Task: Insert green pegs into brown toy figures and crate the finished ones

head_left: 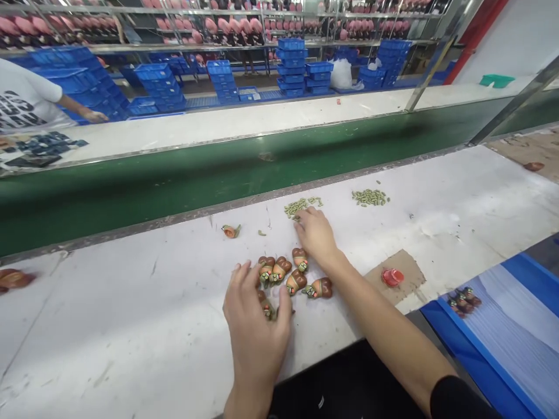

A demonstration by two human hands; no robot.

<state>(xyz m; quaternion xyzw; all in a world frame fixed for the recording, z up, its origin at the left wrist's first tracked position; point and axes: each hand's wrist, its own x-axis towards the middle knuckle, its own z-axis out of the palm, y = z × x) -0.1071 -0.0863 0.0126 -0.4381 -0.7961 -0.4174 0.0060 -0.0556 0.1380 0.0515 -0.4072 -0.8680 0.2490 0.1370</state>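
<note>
Several small brown toy figures (297, 279) lie in a cluster on the white worktable (131, 326). My left hand (255, 320) lies flat over the near side of the cluster, fingers spread, covering one figure (265, 305). My right hand (315, 234) reaches farther out, its fingertips touching a small pile of green pellet-like pieces (297, 206); the fingertips are curled down and I cannot see whether they pinch a piece. A second pile of green pieces (370, 197) lies to the right. One orange figure (230, 231) lies apart, to the left of the first pile.
A green conveyor belt (174, 180) runs behind the table. A red cap (392, 277) sits on a cardboard patch. A blue tray (502, 331) with a few figures stands at the right. Another person's arm (82, 112) shows at far left. Blue crates (292, 67) are stacked behind.
</note>
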